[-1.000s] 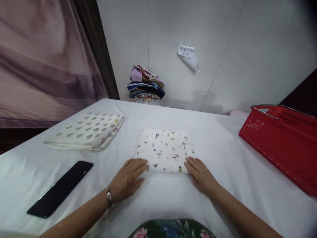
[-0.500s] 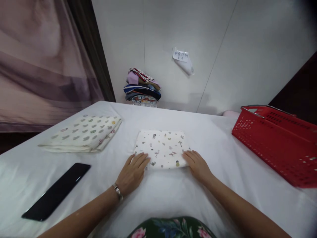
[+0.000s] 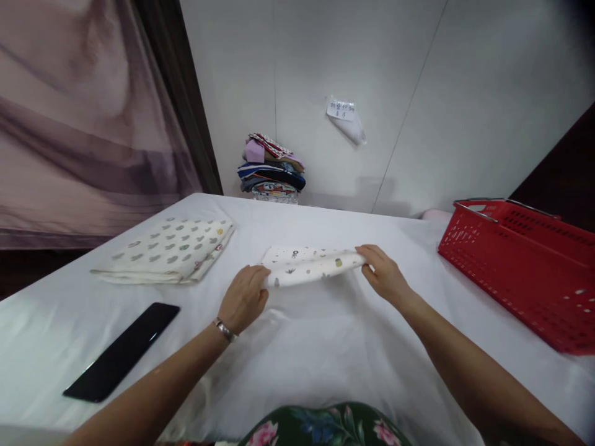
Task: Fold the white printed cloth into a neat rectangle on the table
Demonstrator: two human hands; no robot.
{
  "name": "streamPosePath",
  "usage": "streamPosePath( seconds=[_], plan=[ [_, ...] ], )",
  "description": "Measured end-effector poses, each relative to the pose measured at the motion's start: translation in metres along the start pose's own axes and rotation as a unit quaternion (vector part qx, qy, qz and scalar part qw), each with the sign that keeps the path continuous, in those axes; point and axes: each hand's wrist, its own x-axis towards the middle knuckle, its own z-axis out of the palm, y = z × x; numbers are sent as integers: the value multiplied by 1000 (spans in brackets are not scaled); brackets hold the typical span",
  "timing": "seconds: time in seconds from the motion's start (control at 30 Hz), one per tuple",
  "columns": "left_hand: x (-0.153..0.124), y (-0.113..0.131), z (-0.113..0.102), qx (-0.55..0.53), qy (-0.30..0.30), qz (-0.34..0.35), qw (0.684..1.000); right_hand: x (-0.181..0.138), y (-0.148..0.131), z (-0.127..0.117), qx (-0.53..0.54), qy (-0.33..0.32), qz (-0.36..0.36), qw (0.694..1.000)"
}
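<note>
A white folded cloth [image 3: 307, 265] printed with small plants and fruit is in front of me. Its near edge is lifted off the white-covered table [image 3: 320, 341], while the far part lies low on it. My left hand [image 3: 245, 294] pinches the near left corner, its thumb partly hidden. The near right corner is held between the thumb and fingers of my right hand [image 3: 382, 271]. A bracelet [image 3: 226, 329] circles my left wrist. To the left lies a second folded cloth [image 3: 162, 251], cream with grey shapes, and nearer me a flat black phone-like slab [image 3: 121, 352].
On the right of the table stands a red plastic basket [image 3: 520, 266] with metal handles. Behind the table's far edge a stack of folded fabrics [image 3: 272, 167] rises by the wall. A pinkish curtain [image 3: 83, 124] hangs at left. A labelled plastic bag [image 3: 346, 121] is on the wall.
Both hands, flat on the folded cloth before, now grip its near corners. The near edge has come up and away from me, tilting the cloth. The view has shifted slightly.
</note>
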Motion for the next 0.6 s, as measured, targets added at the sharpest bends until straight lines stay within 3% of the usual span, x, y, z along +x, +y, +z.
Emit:
streamPosePath(
  seconds=[0.07, 0.17, 0.27, 0.33, 0.43, 0.6],
  plan=[
    [20, -6, -18, -47, 42, -20, 998, 16, 2, -14, 34, 41, 8, 999],
    [56, -9, -53, -145, 81, -107, 980, 40, 2, -40, 97, 117, 44, 987],
    [89, -10, -79, -300, 85, -185, 932, 58, 4, -66, 186, 153, 107, 965],
    [106, -15, -80, -383, 67, -215, 896, 65, 12, -72, 239, 149, 145, 948],
    [119, -27, -47, -431, 28, -272, 860, 64, 36, -52, 299, 111, 223, 921],
    [112, -44, 53, -369, -145, -456, 797, 41, 82, 42, 282, 9, 438, 854]
  ],
)
